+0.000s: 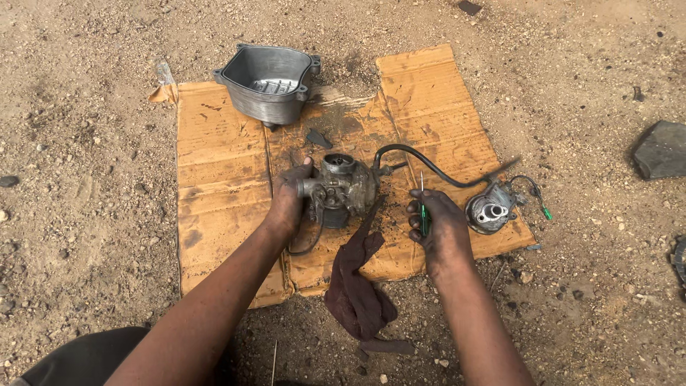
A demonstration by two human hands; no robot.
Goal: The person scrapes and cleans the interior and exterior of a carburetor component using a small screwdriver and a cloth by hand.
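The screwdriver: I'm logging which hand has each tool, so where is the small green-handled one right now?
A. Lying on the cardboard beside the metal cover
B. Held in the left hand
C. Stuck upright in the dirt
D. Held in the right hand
D: the right hand is closed around the green-handled screwdriver, its shaft pointing away from the person, while the left hand grips the carburetor on the cardboard.

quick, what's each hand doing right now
Left hand: closed around the side of the carburetor on the cardboard.
Right hand: closed on a green-handled screwdriver, tip pointing up.
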